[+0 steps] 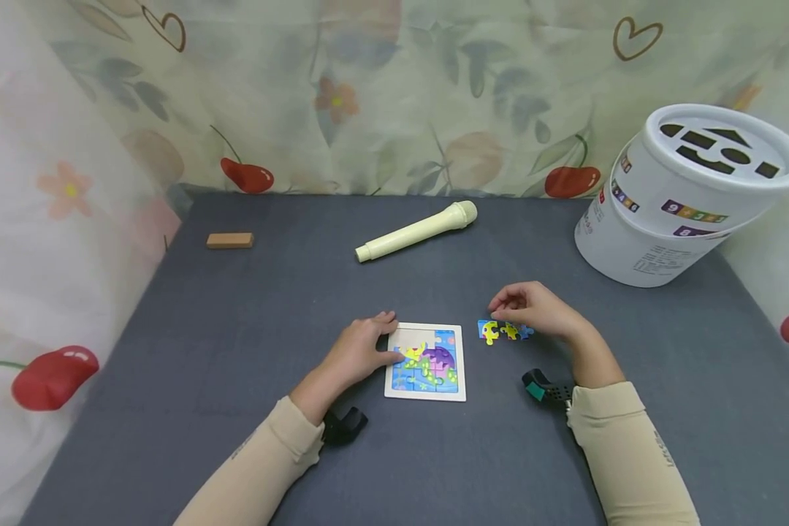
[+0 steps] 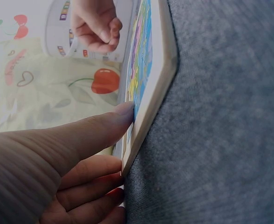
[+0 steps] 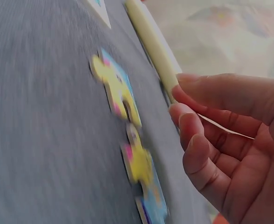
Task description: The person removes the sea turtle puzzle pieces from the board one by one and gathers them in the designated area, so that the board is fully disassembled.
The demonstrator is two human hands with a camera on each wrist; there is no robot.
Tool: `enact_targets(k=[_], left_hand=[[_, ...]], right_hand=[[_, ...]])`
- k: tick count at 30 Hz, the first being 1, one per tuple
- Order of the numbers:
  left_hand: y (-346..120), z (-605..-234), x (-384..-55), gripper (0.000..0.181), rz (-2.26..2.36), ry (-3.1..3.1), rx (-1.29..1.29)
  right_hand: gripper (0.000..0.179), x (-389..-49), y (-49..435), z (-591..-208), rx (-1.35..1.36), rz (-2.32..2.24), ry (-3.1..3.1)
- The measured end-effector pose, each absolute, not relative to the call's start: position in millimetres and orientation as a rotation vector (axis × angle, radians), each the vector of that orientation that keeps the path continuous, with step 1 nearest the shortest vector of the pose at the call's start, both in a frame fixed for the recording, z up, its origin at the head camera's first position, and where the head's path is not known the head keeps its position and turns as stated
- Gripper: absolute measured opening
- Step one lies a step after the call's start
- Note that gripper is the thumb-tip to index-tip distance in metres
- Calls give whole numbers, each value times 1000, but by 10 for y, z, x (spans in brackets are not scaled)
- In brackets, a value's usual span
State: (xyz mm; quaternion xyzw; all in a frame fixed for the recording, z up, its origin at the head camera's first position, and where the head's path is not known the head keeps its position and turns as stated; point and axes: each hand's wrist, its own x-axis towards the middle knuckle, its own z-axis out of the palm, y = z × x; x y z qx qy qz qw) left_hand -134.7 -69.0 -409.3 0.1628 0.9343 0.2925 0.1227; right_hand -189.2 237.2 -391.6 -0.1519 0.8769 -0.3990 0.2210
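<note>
Pale puzzle tray point(image 1: 425, 396), head view: on tabletop point(image 1: 237, 329) between left hand point(image 1: 357, 347) and right hand point(image 1: 535, 308); upper left unfilled; step likely piece-fitting. White bucket point(image 1: 687, 193) lidded, contents hidden.
Left wrist: fingers grip tray edge.
Right wrist: fingers narrow, seemingly holding nothing, near loose pieces point(image 3: 116, 88); next move likely calls for pinching one.

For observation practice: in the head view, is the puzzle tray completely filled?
No: the puzzle tray is bare at upper left; loose pieces lie alongside.
</note>
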Motion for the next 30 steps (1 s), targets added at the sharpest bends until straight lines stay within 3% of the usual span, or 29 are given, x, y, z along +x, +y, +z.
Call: enact_targets(k=[30], left_hand=[[-473,-3937,-1368,65,628,2723,518]], right_hand=[[20,-1916,1660,-3936,-671,-1022,2300]])
